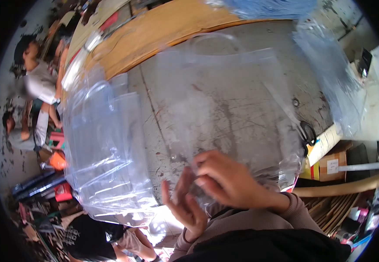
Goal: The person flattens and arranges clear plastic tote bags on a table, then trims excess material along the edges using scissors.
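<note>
Curling fingers: my right hand (231, 179) has its fingers bent and its fingertips drawn in narrow; I cannot tell whether any plastic is caught in them.
Other fingers: my left hand (183, 207) meets the right one at the tips, its fingers loosely apart; I cannot tell whether it grips anything.
Clear bag: the clear bag (224, 109) lies flat just beyond my hands, so see-through that scratches and stains show through it. It looks colourless and faintly milky, with a straight top band, crinkles along its near right part, and a looped handle (215, 36) at the far end.
Grey table: under the bag, the table (150, 111) is scuffed.
Scissors: black-handled scissors (302, 126) are at the bag's right side.
Left pile: more clear bags (106, 139), glossy and creased, overlap.
Far edge: a wooden board (163, 37).
Right edge: bluish plastic (329, 78) droops past the tabletop; a cardboard box (332, 166) is below.
Around: a person in white (43, 83) is beyond the left pile.
</note>
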The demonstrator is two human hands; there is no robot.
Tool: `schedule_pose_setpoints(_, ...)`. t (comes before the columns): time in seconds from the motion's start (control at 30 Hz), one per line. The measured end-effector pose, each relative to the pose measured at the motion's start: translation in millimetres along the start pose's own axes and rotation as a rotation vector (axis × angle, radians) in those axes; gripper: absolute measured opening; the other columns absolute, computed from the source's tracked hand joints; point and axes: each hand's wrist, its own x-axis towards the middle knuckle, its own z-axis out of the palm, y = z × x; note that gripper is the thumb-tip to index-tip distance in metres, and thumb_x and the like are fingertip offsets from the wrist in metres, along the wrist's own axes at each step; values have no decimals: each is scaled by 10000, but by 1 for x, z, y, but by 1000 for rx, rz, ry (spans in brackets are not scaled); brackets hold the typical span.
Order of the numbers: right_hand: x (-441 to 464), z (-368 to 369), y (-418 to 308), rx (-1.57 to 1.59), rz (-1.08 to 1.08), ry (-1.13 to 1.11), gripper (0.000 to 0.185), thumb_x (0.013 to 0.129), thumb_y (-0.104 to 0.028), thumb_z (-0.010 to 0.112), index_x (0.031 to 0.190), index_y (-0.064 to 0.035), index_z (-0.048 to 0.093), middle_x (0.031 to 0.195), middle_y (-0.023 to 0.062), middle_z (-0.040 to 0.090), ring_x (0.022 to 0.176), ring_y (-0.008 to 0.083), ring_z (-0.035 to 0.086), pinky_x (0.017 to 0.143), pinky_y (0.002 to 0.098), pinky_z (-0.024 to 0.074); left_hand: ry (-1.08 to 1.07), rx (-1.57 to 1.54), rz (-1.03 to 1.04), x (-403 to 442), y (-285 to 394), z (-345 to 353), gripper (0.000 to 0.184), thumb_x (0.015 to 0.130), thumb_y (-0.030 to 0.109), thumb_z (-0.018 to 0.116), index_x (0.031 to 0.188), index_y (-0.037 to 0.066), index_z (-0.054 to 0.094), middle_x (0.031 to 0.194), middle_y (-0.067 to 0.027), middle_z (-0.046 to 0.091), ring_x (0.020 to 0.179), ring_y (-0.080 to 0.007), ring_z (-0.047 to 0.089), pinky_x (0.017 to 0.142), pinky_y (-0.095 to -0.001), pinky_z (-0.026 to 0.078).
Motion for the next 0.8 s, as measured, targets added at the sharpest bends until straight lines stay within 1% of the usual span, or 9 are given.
schedule_pose_setpoints(0.1, 6, 33, -23, 192, -103, -146, 266, 861, -108, 563, 1102, -56, 463, 1183, 176, 477, 844, 284, 607, 680, 362, 509, 63, 45, 71, -13, 1, -18, 507, 900, 8, 407, 1313, 0, 113, 1316, -292, 405, 1164, -340, 490, 965, -420, 388)
schedule_pose_setpoints(0.23, 12, 91, -57, 894, -256, -245, 276, 845, -111, 553, 1083, 21, 511, 1061, 200, 502, 989, 282, 539, 648, 354, 495, 267, 181, 313, -4, 25, -31, 373, 903, 20, 405, 1193, 9, 171, 1309, -292, 411, 1142, -349, 506, 929, -428, 422)
schedule_pose_setpoints(0.3, 15, 85, -71, 815, -435, -353, 357, 867, -198, 558, 1140, 5, 449, 1035, 200, 540, 912, 371, 563, 756, 430, 450, 367, 253, 451, 5, 41, -31, 306, 905, 26, 404, 1132, 13, 200, 1305, -292, 414, 1131, -353, 514, 911, -432, 439)
schedule_pose_setpoints(0.4, 15, 83, -83, 965, -400, -419, 427, 873, -352, 565, 1105, -4, 481, 929, 184, 562, 817, 327, 591, 699, 399, 451, 502, 356, 637, 19, 64, -25, 209, 907, 35, 403, 1042, 19, 243, 1300, -292, 418, 1115, -360, 526, 884, -437, 464)
schedule_pose_setpoints(0.47, 12, 75, -89, 942, -433, -315, 338, 885, -338, 558, 964, -13, 511, 822, 126, 550, 740, 267, 574, 666, 359, 449, 576, 412, 734, 26, 77, -16, 150, 909, 41, 402, 981, 23, 272, 1296, -292, 420, 1104, -364, 534, 866, -441, 481)
schedule_pose_setpoints(0.53, 9, 55, -88, 871, -261, -149, 300, 890, -283, 555, 950, 10, 527, 790, 207, 610, 738, 322, 637, 629, 362, 498, 640, 470, 805, 31, 89, -5, 103, 911, 47, 401, 921, 27, 301, 1293, -292, 423, 1094, -368, 542, 848, -445, 498)
schedule_pose_setpoints(0.57, 13, 44, -82, 868, -93, -351, 210, 864, -118, 559, 1015, 23, 519, 934, 162, 597, 814, 265, 607, 667, 342, 501, 661, 494, 825, 33, 94, 2, 90, 912, 50, 400, 891, 29, 315, 1291, -292, 425, 1088, -371, 546, 839, -447, 507)
schedule_pose_setpoints(0.6, 7, 30, -75, 934, -20, -349, 303, 897, -152, 548, 1167, -33, 477, 1188, 148, 528, 941, 228, 630, 749, 307, 554, 651, 516, 820, 34, 98, 11, 90, 912, 53, 400, 861, 32, 330, 1289, -292, 426, 1083, -373, 550, 830, -449, 515)
schedule_pose_setpoints(0.8, -38, -33, 4, 575, 258, 223, 123, 883, -10, 530, 980, 52, 572, 941, 120, 613, 865, 146, 634, 663, 259, 546, 57, 353, 469, 49, 52, 59, 83, 779, -51, 432, 797, -18, 358, 1297, -227, 390, 1159, -353, 473, 769, -391, 567)
